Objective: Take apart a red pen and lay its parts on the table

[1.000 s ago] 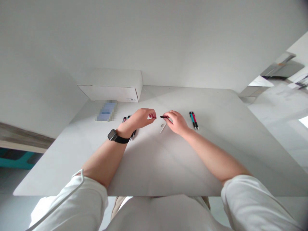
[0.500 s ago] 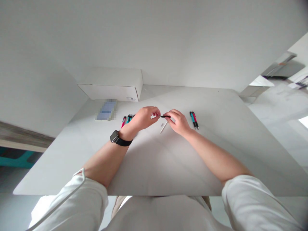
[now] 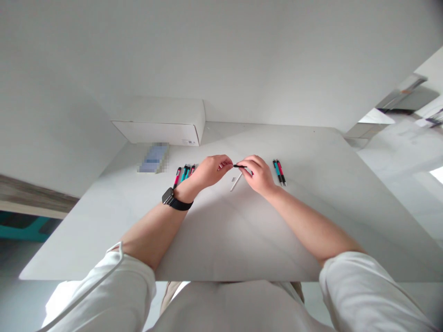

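A pen with a black grip [image 3: 239,166] is held level above the table by my right hand [image 3: 258,174], its thumb and fingers pinched around it. Most of the barrel is hidden in the palm. My left hand [image 3: 215,169], with a black watch on the wrist, has its fingertips closed at the pen's left end, where they cover the small tip. A thin white stick-like part [image 3: 236,182] lies on the table just below the hands, beside a small printed label [image 3: 234,179].
Several pink and teal pens [image 3: 177,176] lie left of my left hand, partly behind the forearm. Two pens, teal and red [image 3: 281,172], lie to the right. A white box [image 3: 155,133] stands at the back left, with a blurred blue packet [image 3: 152,159] before it.
My left hand has shifted slightly right, closer to my right hand. The thin metal tip that showed between its fingers and the black grip is now covered.
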Motion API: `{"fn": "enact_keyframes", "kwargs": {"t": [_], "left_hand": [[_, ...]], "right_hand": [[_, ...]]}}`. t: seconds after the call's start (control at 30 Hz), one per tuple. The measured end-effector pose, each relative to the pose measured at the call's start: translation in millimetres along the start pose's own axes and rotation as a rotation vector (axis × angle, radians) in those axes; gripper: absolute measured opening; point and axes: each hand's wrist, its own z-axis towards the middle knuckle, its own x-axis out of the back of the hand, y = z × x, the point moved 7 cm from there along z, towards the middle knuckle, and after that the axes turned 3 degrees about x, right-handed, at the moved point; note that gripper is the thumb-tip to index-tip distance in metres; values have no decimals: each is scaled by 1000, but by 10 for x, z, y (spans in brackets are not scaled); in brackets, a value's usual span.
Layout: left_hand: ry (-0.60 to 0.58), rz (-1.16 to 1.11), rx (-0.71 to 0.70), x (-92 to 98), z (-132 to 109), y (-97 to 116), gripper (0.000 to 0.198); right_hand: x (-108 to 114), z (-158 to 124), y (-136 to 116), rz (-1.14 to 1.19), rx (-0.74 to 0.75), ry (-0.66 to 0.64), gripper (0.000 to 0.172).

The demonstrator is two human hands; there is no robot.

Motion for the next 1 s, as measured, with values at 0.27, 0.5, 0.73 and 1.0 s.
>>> {"fn": "enact_keyframes", "kwargs": {"t": [0.27,0.5,0.73,1.0], "left_hand": [[37,-30,-16,-10,7,6,21],[46,-22,-11,3,11,9,20],[54,-18,-13,4,11,-11,21],[54,6,-8,9,7,-10,21]], "right_hand": [[-21,-15,81,29,-43,-10,25],[-38,-9,132,73,-107,-10,14],[-4,15,148,78,-82,-1,16],[-2,21,148,111,-62,-5,18]]}}
